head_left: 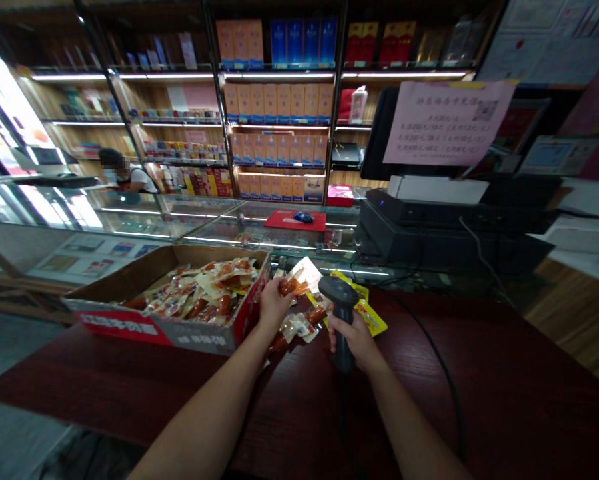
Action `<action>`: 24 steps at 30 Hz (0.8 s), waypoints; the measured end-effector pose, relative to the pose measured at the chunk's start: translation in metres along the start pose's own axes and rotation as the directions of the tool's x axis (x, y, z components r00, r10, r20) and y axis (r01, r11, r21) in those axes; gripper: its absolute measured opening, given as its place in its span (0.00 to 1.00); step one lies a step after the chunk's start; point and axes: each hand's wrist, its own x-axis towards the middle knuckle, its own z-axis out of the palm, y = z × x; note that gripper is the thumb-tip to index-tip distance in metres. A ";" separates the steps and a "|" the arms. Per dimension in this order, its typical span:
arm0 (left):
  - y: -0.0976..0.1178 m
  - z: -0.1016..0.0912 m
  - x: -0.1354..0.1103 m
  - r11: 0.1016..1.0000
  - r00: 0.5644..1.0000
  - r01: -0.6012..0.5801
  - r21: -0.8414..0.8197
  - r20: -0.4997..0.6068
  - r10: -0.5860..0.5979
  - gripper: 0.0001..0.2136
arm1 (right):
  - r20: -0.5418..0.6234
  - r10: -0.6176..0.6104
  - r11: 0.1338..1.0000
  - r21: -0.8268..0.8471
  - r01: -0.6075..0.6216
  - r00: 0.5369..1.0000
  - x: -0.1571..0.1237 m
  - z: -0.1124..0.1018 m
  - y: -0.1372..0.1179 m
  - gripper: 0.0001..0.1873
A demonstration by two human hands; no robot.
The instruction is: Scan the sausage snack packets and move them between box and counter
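Scanner (339,295): matt plastic. Packets (297,327): glossy, crinkled plastic film. Box (179,339): smooth-faced cardboard. Bench (404,380): smooth, glossy wood.

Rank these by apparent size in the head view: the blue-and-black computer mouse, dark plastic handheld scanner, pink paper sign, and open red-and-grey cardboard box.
1. Cardboard box
2. Paper sign
3. Handheld scanner
4. Computer mouse

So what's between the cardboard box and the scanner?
In the head view, the left hand, holding a packet, and loose sausage packs on the table.
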 end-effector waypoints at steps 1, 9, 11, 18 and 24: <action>0.001 -0.001 0.000 1.000 1.000 -0.007 0.008 -0.002 0.007 0.12 | -0.002 -0.002 1.000 0.001 0.002 1.000 0.000 0.000 0.000 0.16; 0.001 0.001 -0.004 0.999 0.999 -0.036 0.017 -0.011 0.036 0.13 | -0.046 0.006 1.000 0.009 -0.005 0.999 -0.002 0.003 -0.003 0.17; 0.006 0.001 -0.006 0.999 0.999 -0.046 0.017 -0.009 0.046 0.13 | -0.042 0.007 1.000 0.029 -0.005 0.999 -0.003 0.005 -0.004 0.17; 0.049 -0.025 -0.007 0.982 0.984 -0.161 0.100 -0.056 0.167 0.12 | 0.003 0.030 0.997 0.072 -0.030 1.000 -0.007 0.021 -0.012 0.16; 0.066 -0.081 0.011 0.978 0.961 -0.139 0.159 -0.217 0.172 0.14 | 0.064 0.059 0.995 0.080 -0.064 0.996 -0.009 0.051 -0.028 0.17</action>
